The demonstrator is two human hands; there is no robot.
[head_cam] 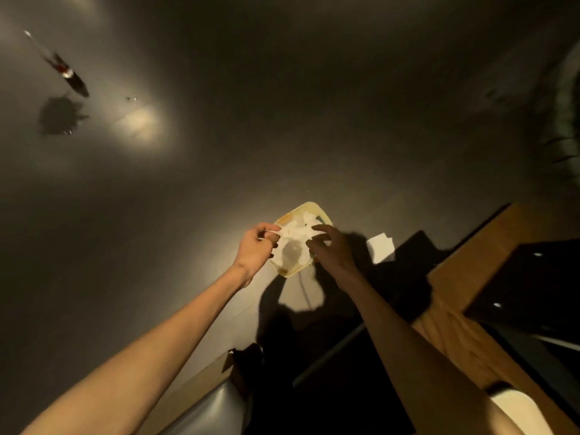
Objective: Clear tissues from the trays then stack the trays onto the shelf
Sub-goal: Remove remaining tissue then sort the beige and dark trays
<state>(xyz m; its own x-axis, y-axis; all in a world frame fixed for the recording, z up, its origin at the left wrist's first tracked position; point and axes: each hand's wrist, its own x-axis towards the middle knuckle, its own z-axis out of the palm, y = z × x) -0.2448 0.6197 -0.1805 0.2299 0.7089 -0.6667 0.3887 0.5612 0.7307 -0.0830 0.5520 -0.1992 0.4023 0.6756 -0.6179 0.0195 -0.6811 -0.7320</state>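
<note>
A pale yellow tray (317,210) lies on the grey surface, lit from above, with several crumpled white tissues (295,233) heaped in it. My left hand (255,246) is at the tray's left rim and grips that edge between thumb and fingers. My right hand (329,246) hovers over the tray's right side with its fingers spread and curved above the tissues; whether it touches them I cannot tell. The tray's near right rim is hidden behind that hand.
A loose white tissue (380,247) lies on the surface right of the tray. A wooden shelf unit (452,271) with dark compartments stands at the right. A dark bottle-like object (67,73) lies far left. A white chair back (210,409) shows at the bottom.
</note>
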